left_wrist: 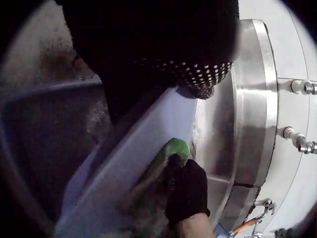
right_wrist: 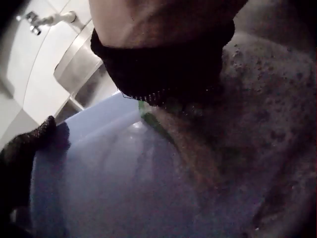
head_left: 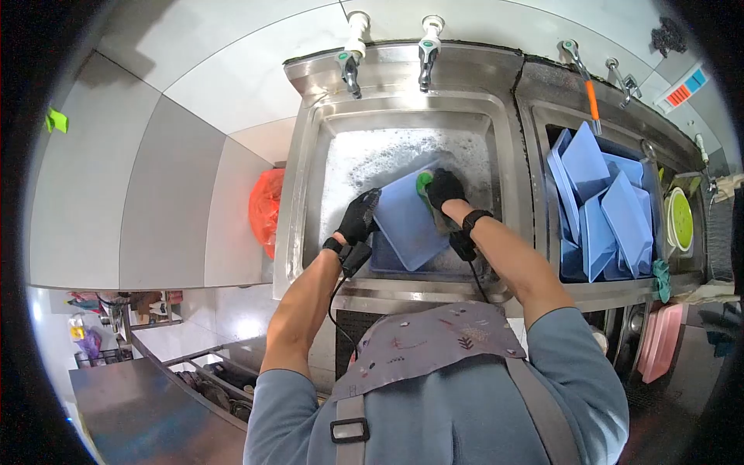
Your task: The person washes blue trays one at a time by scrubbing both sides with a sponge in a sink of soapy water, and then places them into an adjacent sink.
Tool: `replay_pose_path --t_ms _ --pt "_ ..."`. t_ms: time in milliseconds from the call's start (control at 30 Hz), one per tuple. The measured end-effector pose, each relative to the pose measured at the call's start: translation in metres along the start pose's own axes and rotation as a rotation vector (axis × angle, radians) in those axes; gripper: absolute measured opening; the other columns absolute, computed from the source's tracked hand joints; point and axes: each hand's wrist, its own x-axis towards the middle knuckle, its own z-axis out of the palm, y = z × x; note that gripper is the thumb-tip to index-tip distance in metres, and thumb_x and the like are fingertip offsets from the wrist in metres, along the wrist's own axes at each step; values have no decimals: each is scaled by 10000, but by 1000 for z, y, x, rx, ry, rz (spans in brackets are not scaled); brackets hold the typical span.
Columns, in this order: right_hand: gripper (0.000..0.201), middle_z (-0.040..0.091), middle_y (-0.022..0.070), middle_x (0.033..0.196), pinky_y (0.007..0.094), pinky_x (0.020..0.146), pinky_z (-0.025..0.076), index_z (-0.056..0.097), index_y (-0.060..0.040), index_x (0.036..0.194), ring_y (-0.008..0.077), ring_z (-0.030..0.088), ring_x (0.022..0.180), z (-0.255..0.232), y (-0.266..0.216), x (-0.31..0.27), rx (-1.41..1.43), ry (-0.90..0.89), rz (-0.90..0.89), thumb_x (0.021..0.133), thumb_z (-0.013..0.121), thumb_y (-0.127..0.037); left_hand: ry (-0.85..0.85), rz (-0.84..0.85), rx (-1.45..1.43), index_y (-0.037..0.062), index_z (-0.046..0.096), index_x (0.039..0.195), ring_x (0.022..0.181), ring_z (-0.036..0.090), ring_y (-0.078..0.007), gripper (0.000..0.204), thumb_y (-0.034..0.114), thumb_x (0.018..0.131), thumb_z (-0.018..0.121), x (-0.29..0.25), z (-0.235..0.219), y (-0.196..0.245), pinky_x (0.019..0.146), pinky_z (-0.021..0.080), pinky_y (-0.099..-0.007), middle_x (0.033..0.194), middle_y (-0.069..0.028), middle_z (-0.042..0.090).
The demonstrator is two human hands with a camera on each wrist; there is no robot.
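In the sink, a blue tray [head_left: 411, 217] is held tilted above foamy water. My left hand [head_left: 359, 217], in a black dotted glove, grips the tray's left rim, as the left wrist view also shows. My right hand [head_left: 446, 188], gloved in black too, holds a green scrubbing brush [left_wrist: 177, 148] with tan bristles against the tray's inner face near its right side. Blurred bristles spread over the tray [right_wrist: 114, 163] in the right wrist view. Another blue tray [head_left: 387, 262] lies lower in the water, partly hidden under the first.
Two taps [head_left: 351, 74] stand behind the steel sink [head_left: 310, 155]. To the right, a second basin [head_left: 540, 128] holds several stacked blue trays [head_left: 616, 217], with an orange-handled tap [head_left: 592, 101] above it. A red plastic bag [head_left: 266, 209] hangs at the left.
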Motion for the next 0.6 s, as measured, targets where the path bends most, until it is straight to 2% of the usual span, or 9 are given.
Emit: replay_pose_path --t_ms 67,200,233,333,367,400,500,533,600 --pt "309 627 201 1043 472 828 489 608 -66 1041 396 595 962 10 3 4 52 107 126 818 593 -279 11 53 42 3 409 1353 1233 445 -414 770 283 724 754 10 1 0 1059 355 -442 1319 -247 481" --pt "340 614 228 1038 478 848 480 598 -55 1019 407 587 967 -14 -71 -9 104 -67 29 800 610 -314 1 45 28 2 428 1343 1235 450 -402 688 271 773 703 31 -9 29 1054 361 -437 1323 -244 483" --pt "353 613 233 1031 479 849 474 595 -44 1026 410 584 966 -11 -82 -14 145 -52 -47 801 614 -315 0 53 28 2 428 1343 1235 450 -402 688 271 773 703 32 0 16 1054 361 -437 1323 -244 483" --pt "377 609 240 1047 475 859 463 592 -29 1051 415 576 984 -3 -94 -34 232 -73 -142 806 615 -314 165 88 108 6 507 1282 1176 515 -384 549 241 809 656 30 10 3 1016 403 -423 1259 -234 543" --pt "388 606 242 1069 471 868 458 592 -25 1069 415 570 1003 -2 -96 -37 282 -102 -162 809 612 -312 144 -63 -33 0 527 1264 1142 547 -337 494 207 833 651 28 9 1 989 424 -381 1234 -200 574" --pt "388 606 242 1069 471 868 458 592 -25 1069 415 570 1003 -3 -94 -38 281 -104 -166 809 612 -312 124 -215 -174 -7 547 1246 1107 579 -290 440 174 857 646 27 7 0 961 446 -339 1210 -166 605" --pt "378 591 230 1135 453 905 448 591 -48 1114 396 561 1045 -20 -82 -54 64 -519 -222 816 613 -279 257 -316 -392 1 585 1210 992 599 -218 365 166 886 619 21 5 -6 884 473 -315 1110 -128 647" --pt "378 591 230 1135 453 905 448 591 -48 1114 396 561 1045 -9 -61 -55 63 -523 -218 816 613 -279 319 -364 -505 5 603 1192 934 608 -182 330 161 901 606 19 6 -8 846 487 -303 1060 -109 669" --pt "387 597 218 1129 447 923 450 588 -38 1114 388 571 1031 10 -20 -50 -58 -436 -480 811 625 -276 315 -267 -358 13 598 1210 898 601 -166 342 176 909 603 18 -2 -2 804 489 -303 1013 -87 674"
